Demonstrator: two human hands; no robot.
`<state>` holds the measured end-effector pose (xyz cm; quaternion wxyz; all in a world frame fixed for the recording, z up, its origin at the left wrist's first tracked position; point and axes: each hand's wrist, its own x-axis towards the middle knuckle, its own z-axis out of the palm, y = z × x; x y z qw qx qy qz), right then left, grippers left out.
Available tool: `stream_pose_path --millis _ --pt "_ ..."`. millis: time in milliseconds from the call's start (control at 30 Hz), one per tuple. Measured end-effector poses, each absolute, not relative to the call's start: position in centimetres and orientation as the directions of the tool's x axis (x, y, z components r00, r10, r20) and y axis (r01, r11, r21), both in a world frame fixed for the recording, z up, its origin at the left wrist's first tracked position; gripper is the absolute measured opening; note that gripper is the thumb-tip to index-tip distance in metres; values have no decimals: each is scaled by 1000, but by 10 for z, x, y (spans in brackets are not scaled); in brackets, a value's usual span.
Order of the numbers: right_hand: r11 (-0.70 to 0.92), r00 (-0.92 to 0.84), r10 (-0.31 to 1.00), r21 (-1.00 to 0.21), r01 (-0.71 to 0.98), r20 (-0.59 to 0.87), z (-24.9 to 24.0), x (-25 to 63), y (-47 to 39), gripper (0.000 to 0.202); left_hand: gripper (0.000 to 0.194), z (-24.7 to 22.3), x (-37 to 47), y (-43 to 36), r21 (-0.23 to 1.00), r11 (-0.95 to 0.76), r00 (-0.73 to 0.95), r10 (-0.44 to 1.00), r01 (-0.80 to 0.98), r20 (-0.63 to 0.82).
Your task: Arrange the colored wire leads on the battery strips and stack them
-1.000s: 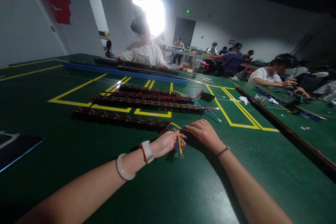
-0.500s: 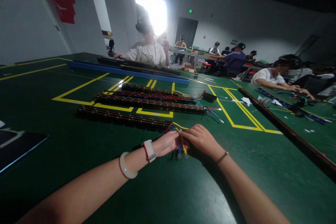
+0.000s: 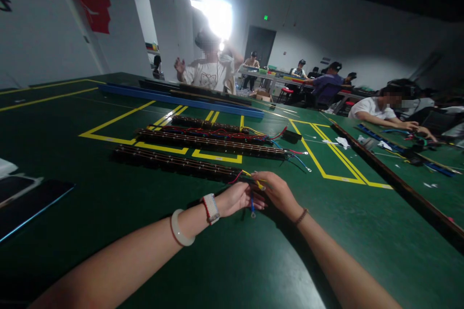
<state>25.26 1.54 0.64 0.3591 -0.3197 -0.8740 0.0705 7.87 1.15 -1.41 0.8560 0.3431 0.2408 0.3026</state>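
Note:
A long dark strip assembly point(image 3: 177, 162) lies on the green table, and wires come out of its right end. My left hand point(image 3: 237, 199) is at that end, its fingers closed round the blue wire point(image 3: 253, 206), whose ring terminal hangs below. Close beside it, my right hand point(image 3: 277, 189) has its fingers bent on the yellow wire point(image 3: 260, 185), whose ring terminal points down and right. A red wire point(image 3: 235, 177) curves out just left of my hands.
More strip assemblies point(image 3: 217, 145) with loose wires lie behind. A blue channel point(image 3: 181, 101) crosses the far side, and a long brown bar point(image 3: 391, 178) runs down the right. A dark panel point(image 3: 36, 207) is at left. People sit around.
The yellow wire's terminal has moved up and away from the blue one, along with my right hand. The person opposite has raised a hand. The view has shifted slightly.

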Motion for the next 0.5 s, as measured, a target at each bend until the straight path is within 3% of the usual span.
stream_pose_path --millis 67,133,500 --pt "747 -494 657 -401 530 570 13 242 18 22 26 -14 79 10 754 550 690 701 -360 -182" --pt "721 -459 672 -373 584 581 23 228 23 17 24 -13 79 9 761 542 670 716 -357 -195" --pt "725 -661 612 27 689 433 46 158 52 15 19 -12 82 5 815 476 625 757 -331 -188"
